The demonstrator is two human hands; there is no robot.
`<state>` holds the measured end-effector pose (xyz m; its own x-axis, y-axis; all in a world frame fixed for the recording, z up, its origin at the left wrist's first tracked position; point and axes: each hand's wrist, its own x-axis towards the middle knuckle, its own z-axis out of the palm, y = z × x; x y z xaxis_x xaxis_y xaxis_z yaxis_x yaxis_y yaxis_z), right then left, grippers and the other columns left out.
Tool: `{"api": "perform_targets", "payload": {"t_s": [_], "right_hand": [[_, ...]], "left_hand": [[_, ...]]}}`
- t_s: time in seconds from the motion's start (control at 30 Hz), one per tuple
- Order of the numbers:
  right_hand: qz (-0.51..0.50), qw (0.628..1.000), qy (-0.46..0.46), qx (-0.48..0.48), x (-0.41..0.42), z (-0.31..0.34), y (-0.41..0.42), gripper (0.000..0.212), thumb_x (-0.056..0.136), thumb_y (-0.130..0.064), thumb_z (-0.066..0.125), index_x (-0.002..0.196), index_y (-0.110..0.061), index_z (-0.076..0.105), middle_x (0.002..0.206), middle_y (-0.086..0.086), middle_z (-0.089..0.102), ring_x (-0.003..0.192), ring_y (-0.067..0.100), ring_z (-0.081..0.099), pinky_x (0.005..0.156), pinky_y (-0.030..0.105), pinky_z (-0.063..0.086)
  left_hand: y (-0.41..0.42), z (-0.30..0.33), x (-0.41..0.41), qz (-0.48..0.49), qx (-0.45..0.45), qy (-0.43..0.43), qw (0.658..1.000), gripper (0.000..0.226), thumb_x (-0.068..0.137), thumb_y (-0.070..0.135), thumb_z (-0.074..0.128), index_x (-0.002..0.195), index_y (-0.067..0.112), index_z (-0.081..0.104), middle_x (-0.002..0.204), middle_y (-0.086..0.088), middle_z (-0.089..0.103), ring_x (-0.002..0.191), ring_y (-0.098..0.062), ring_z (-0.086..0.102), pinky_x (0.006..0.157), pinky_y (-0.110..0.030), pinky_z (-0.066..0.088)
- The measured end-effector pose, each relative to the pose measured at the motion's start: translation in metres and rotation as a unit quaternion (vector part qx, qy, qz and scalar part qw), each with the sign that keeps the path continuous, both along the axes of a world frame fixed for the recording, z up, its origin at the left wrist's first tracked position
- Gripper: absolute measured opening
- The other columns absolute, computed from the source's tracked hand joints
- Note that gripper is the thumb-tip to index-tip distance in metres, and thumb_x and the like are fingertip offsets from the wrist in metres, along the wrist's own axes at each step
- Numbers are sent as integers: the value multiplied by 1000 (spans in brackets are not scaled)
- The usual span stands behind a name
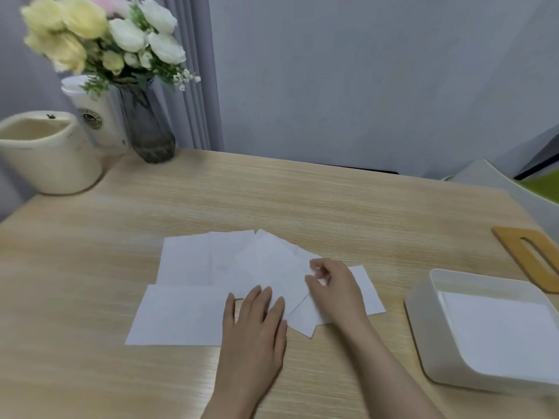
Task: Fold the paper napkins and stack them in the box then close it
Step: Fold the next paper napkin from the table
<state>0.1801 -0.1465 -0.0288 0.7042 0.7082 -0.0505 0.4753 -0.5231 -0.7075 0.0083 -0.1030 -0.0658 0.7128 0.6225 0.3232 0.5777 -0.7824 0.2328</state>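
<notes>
The paper napkins (193, 285) are lying fanned out and overlapping in the middle of the wooden surface (332, 207), with the left hand (257, 322) pressing flat on them with straight fingers and the right hand (332, 285) just beside it pinching an edge between curled fingers. They are looking plain white, thin and rectangular. Well to the right, the open white box (423, 322) is holding a stack of white napkins, and its wooden lid (526, 252) is lying behind it
</notes>
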Motion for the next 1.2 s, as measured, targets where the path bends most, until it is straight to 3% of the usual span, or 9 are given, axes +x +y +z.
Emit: {"api": "perform_targets", "payload": {"t_s": [0.1, 0.3, 0.5, 0.67, 0.83, 0.93, 1.0, 1.1, 1.2], "right_hand": [[-16, 998, 36, -54, 6, 5, 9, 24, 82, -35, 65, 103, -29, 58, 86, -12, 56, 84, 7, 56, 69, 25, 40], [-24, 994, 60, -83, 11, 13, 18, 24, 75, -46, 68, 81, -25, 59, 79, -15, 59, 76, 5, 56, 61, 25, 37], [-28, 993, 84, -75, 12, 20, 19, 26, 72, -38, 72, 80, -22, 54, 71, -11, 56, 69, 11, 55, 62, 28, 39], [-18, 992, 106, -72, 14, 21, 13, 11, 82, -28, 67, 78, -18, 64, 60, -2, 69, 72, 15, 67, 79, 38, 50], [-63, 992, 104, -46, 14, 16, -5, 10, 84, -23, 64, 77, -17, 61, 53, -5, 67, 68, 9, 64, 67, 31, 45], [-96, 984, 150, 14, 13, 18, -24, 13, 87, -17, 64, 77, -9, 63, 56, 2, 68, 57, 6, 59, 59, 27, 37], [-110, 969, 212, 57, 9, 22, -37, 13, 89, -12, 63, 79, -3, 64, 55, 5, 66, 45, 5, 53, 54, 24, 37], [-128, 940, 302, 96, -6, 25, -48, 9, 91, -8, 60, 85, -2, 63, 49, 3, 59, 36, 9, 36, 40, 17, 28], [-122, 926, 335, 124, -25, 25, -52, 7, 91, -6, 59, 86, -1, 61, 55, 11, 61, 36, 11, 30, 36, 17, 23]], "left_hand": [[0, 0, 0, -1, 2, 1, 1000, 39, 92, 32, 40, 110, 19, 72, 119, -3, 67, 120, -25, 61, 104, -52, 28], [2, -2, 0, -3, 8, -12, 1000, 38, 91, 32, 41, 109, 19, 72, 119, -3, 67, 119, -25, 62, 102, -52, 29], [2, -4, 1, -5, 9, -12, 1000, 38, 91, 32, 41, 109, 20, 72, 120, -2, 67, 119, -25, 61, 102, -52, 29], [1, -3, 0, -5, 11, -17, 1000, 39, 91, 32, 40, 110, 20, 72, 120, -2, 67, 119, -25, 61, 103, -52, 29], [0, -2, 0, -7, -18, -8, 1000, 39, 92, 32, 39, 111, 20, 71, 121, -1, 66, 120, -25, 60, 103, -52, 31], [1, 5, -2, -1, -38, -2, 999, 39, 92, 32, 38, 110, 22, 72, 119, 2, 67, 119, -22, 61, 103, -54, 43], [-1, 10, -1, 0, -84, -19, 996, 43, 94, 33, 35, 112, 21, 72, 119, 5, 67, 121, -18, 60, 108, -49, 39], [-2, 22, 2, 11, -233, -124, 964, 50, 99, 45, 25, 127, 26, 62, 127, 21, 57, 132, -1, 42, 117, -24, 16], [-6, 40, 5, 10, -412, -265, 872, 34, 101, 50, 38, 117, 37, 65, 112, 32, 63, 115, 12, 50, 96, -11, 35]]}}
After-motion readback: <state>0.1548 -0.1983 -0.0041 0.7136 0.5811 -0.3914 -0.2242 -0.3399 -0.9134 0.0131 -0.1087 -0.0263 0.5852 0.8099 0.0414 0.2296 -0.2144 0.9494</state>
